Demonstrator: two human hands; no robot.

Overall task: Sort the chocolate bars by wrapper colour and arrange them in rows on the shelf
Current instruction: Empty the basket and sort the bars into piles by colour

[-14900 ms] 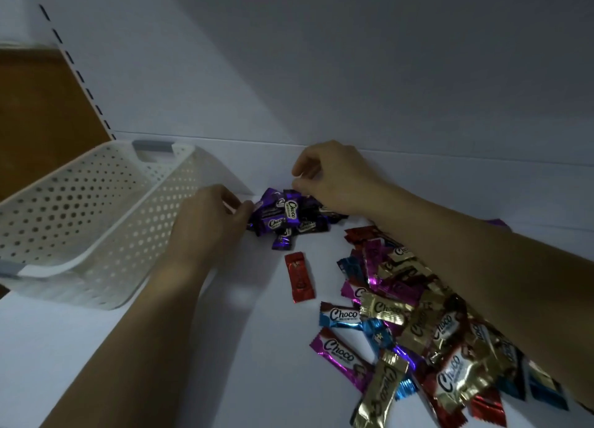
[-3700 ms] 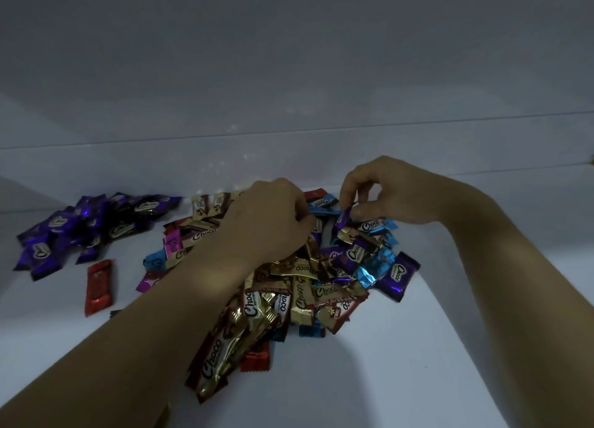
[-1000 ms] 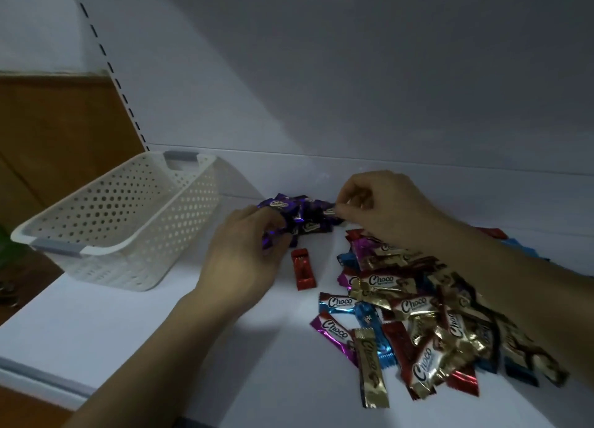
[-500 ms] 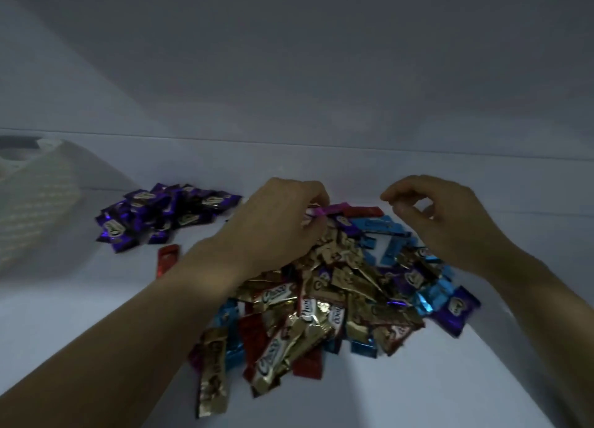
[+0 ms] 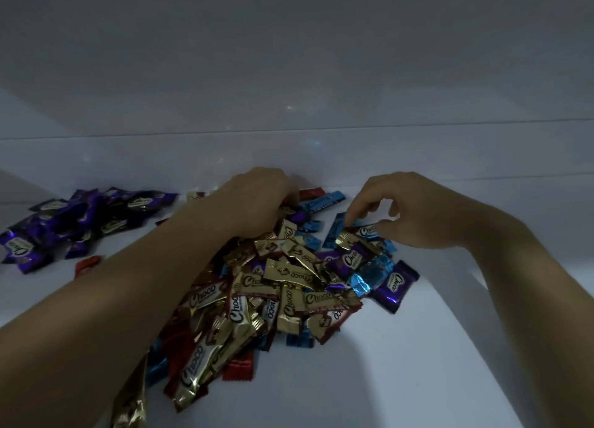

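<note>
Chocolate bars (image 5: 289, 283) lie in a loose mixed heap of gold, red, blue and purple wrappers at the middle of the white shelf (image 5: 418, 363). The right hand (image 5: 414, 212) hovers over the heap's far right side, its thumb and forefinger pinching one Choco-labelled bar (image 5: 366, 231), with the other fingers curled above. The left hand (image 5: 254, 199) rests knuckles-up on the back of the heap; its fingertips are buried among the wrappers, so I cannot tell whether it holds anything. Blue bars (image 5: 321, 201) lie just beyond it by the back wall. Well to the left, apart from the heap, sits a cluster of purple bars (image 5: 80, 222), with a single red bar (image 5: 86, 263) in front of it beside the left forearm.
</note>
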